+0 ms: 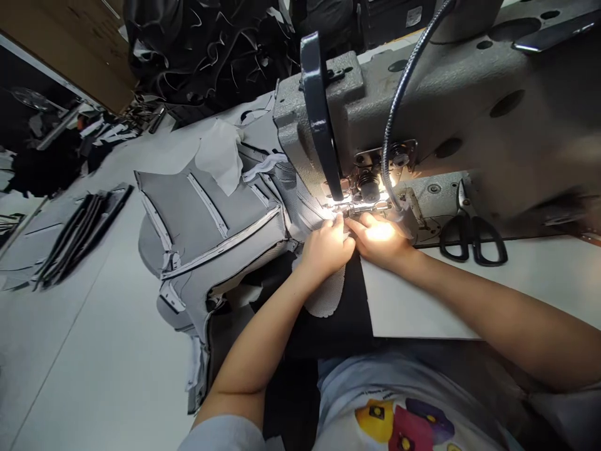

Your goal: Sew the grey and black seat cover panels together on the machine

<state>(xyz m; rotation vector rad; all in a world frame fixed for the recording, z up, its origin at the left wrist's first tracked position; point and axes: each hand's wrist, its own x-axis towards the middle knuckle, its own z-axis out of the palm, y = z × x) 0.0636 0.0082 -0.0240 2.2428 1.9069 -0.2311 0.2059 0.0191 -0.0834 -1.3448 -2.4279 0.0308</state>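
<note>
A large grey sewn fabric piece with white-edged seams lies left of the sewing machine, and its right end reaches under the lit needle area. My left hand is closed on the fabric just in front of the presser foot. Beside it, my right hand rests with fingers bent at the foot, under the lamp's glare; what its fingertips hold is too small to make out. A rounded light grey flap hangs below my left hand.
Black-handled scissors lie on the machine bed at the right. A stack of dark and grey pieces sits on the white table at the left. Black material is heaped behind. A metal flexible tube curves down before the machine.
</note>
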